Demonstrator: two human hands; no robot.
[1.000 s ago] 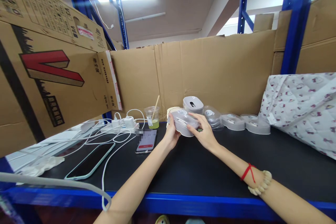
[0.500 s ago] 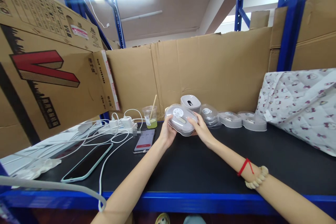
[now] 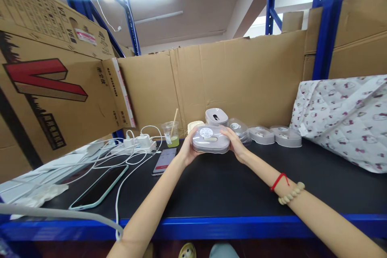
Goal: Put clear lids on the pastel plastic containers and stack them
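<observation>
Between my two hands I hold an oval grey box with a clear plastic lid (image 3: 211, 142), raised over the black table. A round white label sits on its lid. My left hand (image 3: 188, 148) is closed around the left end, and my right hand (image 3: 236, 145) grips the right end. Behind it stand a grey container with a dark slot in its top (image 3: 216, 116) and a cream-coloured item (image 3: 195, 124), partly hidden. To the right lie stacked clear lids (image 3: 238, 128) and two more lidded boxes, one (image 3: 261, 135) beside the other (image 3: 286, 137).
Left of my hands are a plastic cup of green liquid (image 3: 172, 134), a lit phone (image 3: 165, 160), a dark phone (image 3: 99, 187) and white cables around a power strip (image 3: 136, 146). Cardboard (image 3: 242, 76) walls the back. A patterned quilted cloth (image 3: 344, 121) stands at right.
Both hands have turned the lidded box from tilted to about level. The cream-coloured item behind it shows more. The whole view has shifted slightly.
</observation>
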